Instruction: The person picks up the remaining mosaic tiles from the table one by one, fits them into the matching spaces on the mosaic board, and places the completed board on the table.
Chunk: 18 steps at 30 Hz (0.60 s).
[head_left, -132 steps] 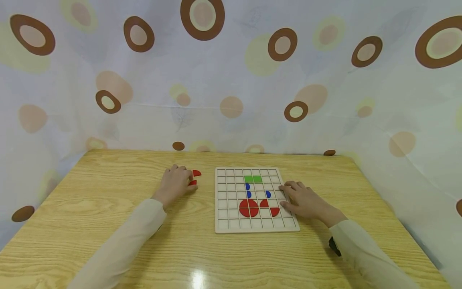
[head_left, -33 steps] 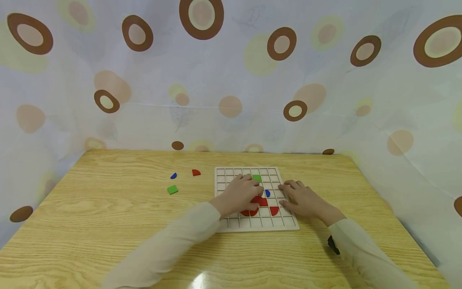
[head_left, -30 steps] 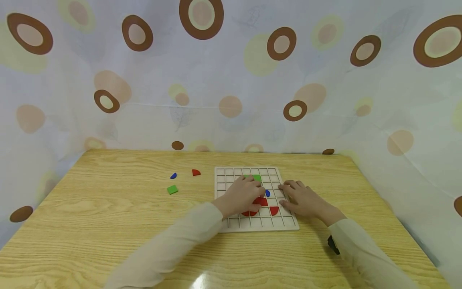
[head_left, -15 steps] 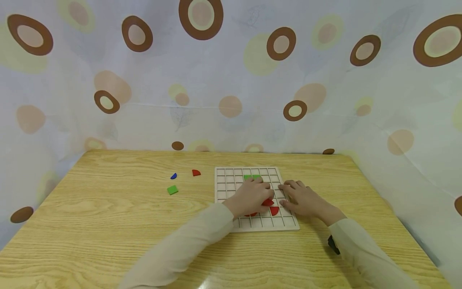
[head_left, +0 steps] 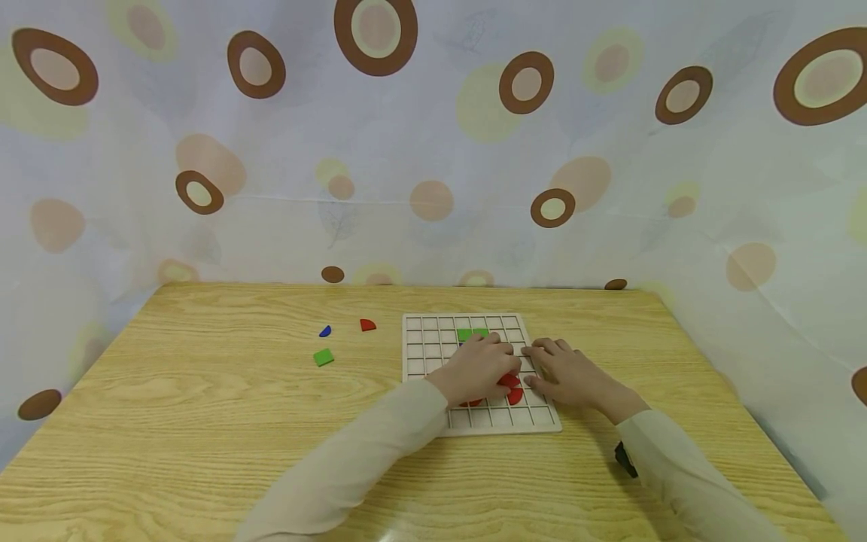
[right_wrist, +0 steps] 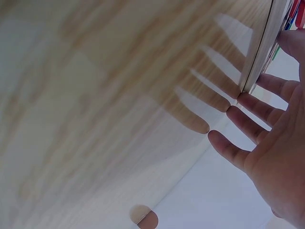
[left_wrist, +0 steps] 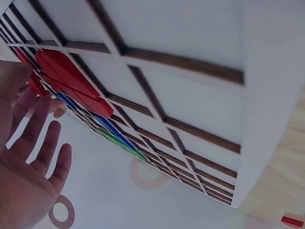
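The white grid board [head_left: 423, 350] lies on the table. My left hand [head_left: 474, 369] is over its middle, thumb and index finger pinching a red quarter-circle piece [head_left: 510, 380] close above a cell. Just below is another red quarter-circle [head_left: 515, 397]. In the left wrist view a red circle of quarter pieces [left_wrist: 71, 78], blue half-circles [left_wrist: 113, 130] and green squares [left_wrist: 119, 143] sit in the grid; in the head view the hand hides most of the circle and the blue pieces. My right hand [head_left: 569, 376] rests its spread fingers on the board's right edge.
Left of the board a red quarter-circle [head_left: 368, 325], a blue half-circle [head_left: 326, 331] and a green square [head_left: 323, 357] lie loose on the wooden table [head_left: 203, 391]. A patterned curtain [head_left: 433, 248] stands behind the table.
My left hand has come from the loose pieces at the left onto the board with a red quarter-circle piece, then shifted slightly right over the grid. My right hand has stayed at the edge.
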{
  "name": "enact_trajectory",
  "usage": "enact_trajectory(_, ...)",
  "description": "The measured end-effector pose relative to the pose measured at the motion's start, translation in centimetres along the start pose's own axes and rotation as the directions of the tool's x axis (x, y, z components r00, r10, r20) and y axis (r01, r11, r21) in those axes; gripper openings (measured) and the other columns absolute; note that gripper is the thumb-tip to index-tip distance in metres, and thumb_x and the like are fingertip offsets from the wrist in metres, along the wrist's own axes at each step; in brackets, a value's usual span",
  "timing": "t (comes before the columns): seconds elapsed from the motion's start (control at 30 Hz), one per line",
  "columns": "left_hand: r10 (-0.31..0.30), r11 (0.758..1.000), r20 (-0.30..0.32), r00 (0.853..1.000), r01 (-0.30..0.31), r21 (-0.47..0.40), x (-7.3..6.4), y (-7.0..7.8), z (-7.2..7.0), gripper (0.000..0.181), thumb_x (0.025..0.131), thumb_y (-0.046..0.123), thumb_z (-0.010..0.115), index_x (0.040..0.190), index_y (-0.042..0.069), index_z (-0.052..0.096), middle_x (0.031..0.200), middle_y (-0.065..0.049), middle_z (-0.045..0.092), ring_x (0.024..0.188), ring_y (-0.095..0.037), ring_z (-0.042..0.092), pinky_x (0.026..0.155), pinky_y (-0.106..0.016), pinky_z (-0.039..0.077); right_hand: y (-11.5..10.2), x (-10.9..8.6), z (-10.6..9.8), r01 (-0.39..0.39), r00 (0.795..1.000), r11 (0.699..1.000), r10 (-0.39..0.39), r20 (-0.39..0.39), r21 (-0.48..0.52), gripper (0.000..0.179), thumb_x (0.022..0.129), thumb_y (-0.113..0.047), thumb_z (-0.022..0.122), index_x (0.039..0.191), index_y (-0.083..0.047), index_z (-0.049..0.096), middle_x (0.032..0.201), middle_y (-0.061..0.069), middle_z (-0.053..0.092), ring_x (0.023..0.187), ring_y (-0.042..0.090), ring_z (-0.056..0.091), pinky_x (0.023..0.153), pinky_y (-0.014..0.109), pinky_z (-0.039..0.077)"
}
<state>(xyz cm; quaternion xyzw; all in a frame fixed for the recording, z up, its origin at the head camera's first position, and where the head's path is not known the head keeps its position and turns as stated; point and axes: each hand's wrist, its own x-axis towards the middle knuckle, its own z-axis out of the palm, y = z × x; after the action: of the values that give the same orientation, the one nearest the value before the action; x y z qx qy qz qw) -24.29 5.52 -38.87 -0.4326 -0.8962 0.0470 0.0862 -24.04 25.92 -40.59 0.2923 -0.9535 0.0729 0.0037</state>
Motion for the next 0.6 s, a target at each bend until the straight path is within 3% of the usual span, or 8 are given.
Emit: enact_trajectory(0.6, 0.011, 0.999, 0.041, 0.999, -0.01, -0.04, 0.56, -0.19, 0.26, 0.027, 0.083, 0.041, 0.064, 0.106, 0.028, 0.064, 0.103, 0.01, 0.06, 0.095, -0.012, 0.051, 0.086, -0.03, 0.044, -0.05, -0.02, -0.04, -0.002, 1.0, 1.0, 0.002, 0.001, 0.003, 0.048, 0.091, -0.032, 0.053, 0.13, -0.006, 0.047, 0.13, 0.018, 0.046, 0.117, 0.039, 0.043, 0.086, 0.06, 0.039)
